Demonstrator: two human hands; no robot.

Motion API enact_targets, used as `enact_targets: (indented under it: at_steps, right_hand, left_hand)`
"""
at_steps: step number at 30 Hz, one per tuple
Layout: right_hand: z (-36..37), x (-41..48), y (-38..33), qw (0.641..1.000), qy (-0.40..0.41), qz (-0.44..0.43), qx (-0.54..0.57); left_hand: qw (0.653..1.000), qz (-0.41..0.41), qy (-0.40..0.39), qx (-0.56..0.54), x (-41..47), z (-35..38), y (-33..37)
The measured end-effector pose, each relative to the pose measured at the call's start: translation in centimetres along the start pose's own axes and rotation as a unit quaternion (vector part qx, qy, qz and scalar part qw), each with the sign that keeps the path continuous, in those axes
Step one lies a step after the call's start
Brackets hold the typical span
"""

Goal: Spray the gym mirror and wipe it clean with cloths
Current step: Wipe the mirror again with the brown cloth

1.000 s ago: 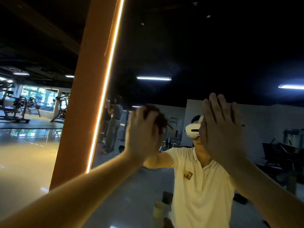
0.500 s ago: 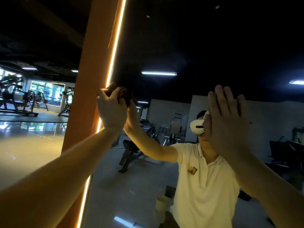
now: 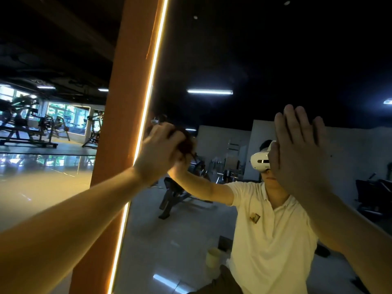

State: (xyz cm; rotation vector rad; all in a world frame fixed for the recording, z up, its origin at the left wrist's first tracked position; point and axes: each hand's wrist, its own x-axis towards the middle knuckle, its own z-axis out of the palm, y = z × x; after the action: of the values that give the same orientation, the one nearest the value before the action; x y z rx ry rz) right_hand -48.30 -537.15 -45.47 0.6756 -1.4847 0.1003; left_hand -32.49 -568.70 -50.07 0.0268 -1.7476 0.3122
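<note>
Beyond left hand (image 3: 158, 153): dark cloth (image 3: 186, 143) bunched in curled grip, pressed to mirror (image 3: 254, 60) beside lit strip (image 3: 148, 81) for wiping; well right of it, right hand (image 3: 297, 149) flat, straight-fingered, likely bracing.

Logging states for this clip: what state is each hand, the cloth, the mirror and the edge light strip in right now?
left hand: raised, grips the cloth against the mirror near its left edge.
cloth: dark, bunched in the left hand.
right hand: raised, fingers straight, flat towards the mirror; contact unclear.
mirror: upright; too dim to tell any streaks or spray.
light strip: lit.
</note>
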Motion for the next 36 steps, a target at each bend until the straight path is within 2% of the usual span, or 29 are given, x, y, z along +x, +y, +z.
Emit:
enact_targets:
  at_steps: [2, 4, 5, 7, 10, 12, 14, 15, 16, 18, 20, 22, 25, 27, 30, 32, 34, 36]
  right_hand:
    - [0.0, -0.1, 0.0, 1.0, 0.004, 0.001, 0.0]
    - [0.0, -0.1, 0.0, 1.0, -0.001, 0.0, 0.0]
    - [-0.1, -0.1, 0.0, 1.0, -0.005, -0.001, -0.002]
    - [-0.1, 0.0, -0.1, 1.0, -0.007, 0.002, -0.006]
    - [-0.2, -0.2, -0.3, 1.0, -0.01, 0.004, -0.003]
    - [-0.4, -0.2, -0.4, 1.0, -0.011, 0.003, 0.0]
    - [-0.5, -0.2, -0.4, 1.0, -0.007, 0.003, 0.005]
    - [-0.5, -0.1, -0.4, 1.0, -0.005, 0.003, 0.004]
    - [-0.6, 0.0, -0.3, 1.0, -0.005, 0.005, 0.003]
    - [-0.6, 0.0, -0.3, 1.0, -0.007, 0.005, 0.002]
    - [-0.6, 0.0, -0.4, 1.0, -0.003, 0.006, -0.003]
    - [-0.6, 0.0, -0.4, 1.0, -0.002, 0.006, -0.008]
    - [-0.7, -0.1, -0.3, 1.0, -0.013, 0.006, -0.014]
    - [-0.8, -0.2, -0.3, 1.0, -0.017, 0.005, -0.017]
    - [-1.1, 0.0, -0.3, 0.999, -0.034, 0.012, -0.019]
    - [-1.5, -0.2, -0.6, 0.999, -0.048, 0.017, -0.005]
    - [-2.0, -1.2, -1.3, 0.997, -0.075, 0.017, 0.009]
    - [-2.5, -3.6, -2.3, 0.995, -0.103, 0.001, 0.011]
  left_hand:
    - [0.987, -0.156, 0.04, -0.004, 0.2, 0.1, -2.6]
    - [0.953, -0.292, 0.085, 0.004, 0.5, 0.8, -1.7]
    - [0.935, -0.341, 0.098, 0.002, 0.4, 1.3, 0.0]
    - [0.93, -0.347, 0.119, -0.031, -0.6, 2.3, 4.9]
    - [0.967, -0.217, 0.076, -0.113, -3.9, 2.6, 13.2]
    - [0.991, -0.04, 0.01, -0.128, -6.0, 2.3, 16.4]
    - [0.981, 0.165, -0.062, -0.08, -6.8, 2.1, 15.4]
    - [0.969, 0.223, -0.091, -0.055, -6.5, 1.9, 13.6]
    - [0.964, 0.24, -0.108, -0.04, -6.1, 1.7, 11.3]
    - [0.981, 0.171, -0.083, -0.025, -5.6, 1.1, 5.9]
    - [0.999, 0.024, -0.025, -0.008, -5.8, 0.5, 0.3]
    - [0.99, -0.14, -0.008, -0.003, -6.7, 0.4, -2.5]
    - [0.949, -0.311, 0.042, -0.023, -7.4, 1.6, 0.4]
    - [0.936, -0.342, 0.065, -0.054, -7.7, 2.5, 4.7]
    - [0.945, -0.302, 0.062, -0.114, -8.3, 3.0, 11.4]
    - [0.96, -0.232, 0.028, -0.154, -8.7, 2.9, 15.7]
    - [0.979, -0.106, -0.034, -0.169, -9.3, 2.7, 19.2]
    - [0.984, 0.051, -0.087, -0.148, -9.8, 2.6, 19.6]
